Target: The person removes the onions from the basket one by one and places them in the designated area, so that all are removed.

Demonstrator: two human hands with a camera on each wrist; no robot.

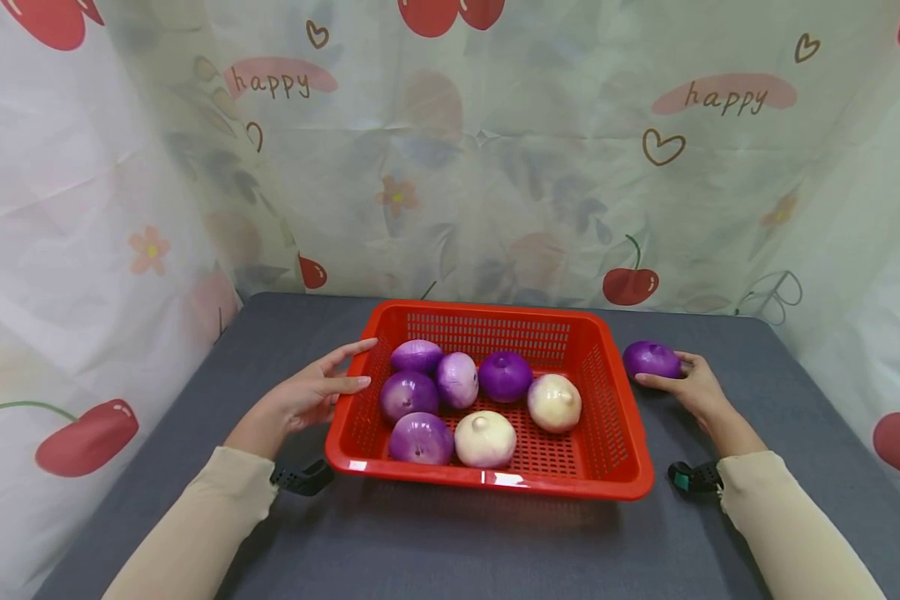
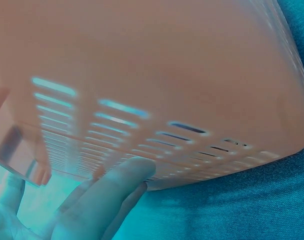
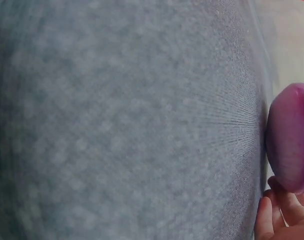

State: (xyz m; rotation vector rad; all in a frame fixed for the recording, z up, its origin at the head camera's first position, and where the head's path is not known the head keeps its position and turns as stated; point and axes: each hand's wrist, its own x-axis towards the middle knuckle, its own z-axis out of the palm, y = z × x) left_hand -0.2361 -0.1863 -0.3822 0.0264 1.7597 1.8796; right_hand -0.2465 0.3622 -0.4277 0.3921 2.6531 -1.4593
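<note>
Cream sleeves (image 1: 198, 517) enter from the lower left and lower right of the head view, over a dark grey tabletop (image 1: 450, 554). A black wrist strap (image 1: 305, 478) sits at the left wrist, and another black strap (image 1: 693, 477) with a green patch at the right.

Left of centre, the left hand (image 1: 307, 396) grips the side of a red plastic basket (image 1: 450, 473), its thumb over the rim; the left wrist view shows its fingers against the slotted outer wall. Right of centre, just beside the basket, the right hand (image 1: 696, 390) holds a glossy purple onion (image 1: 648, 358) between thumb and fingers; whether the onion touches the tabletop I cannot tell. In the right wrist view it fills the right edge, fingers below it.

The basket takes up the middle of the frame. Along its near side lie a purple bulb and a white onion (image 1: 485, 442); a second white onion (image 1: 554, 404) lies at the right. Four more purple bulbs (image 1: 408, 397) are spread across the left and middle.

Behind the tabletop's far edge hangs a pale curtain (image 1: 487, 100) printed with red cherries (image 1: 630, 286), brown heart outlines (image 1: 663, 147), orange flowers (image 1: 397, 196) and the word "happy" at upper left and upper right.
</note>
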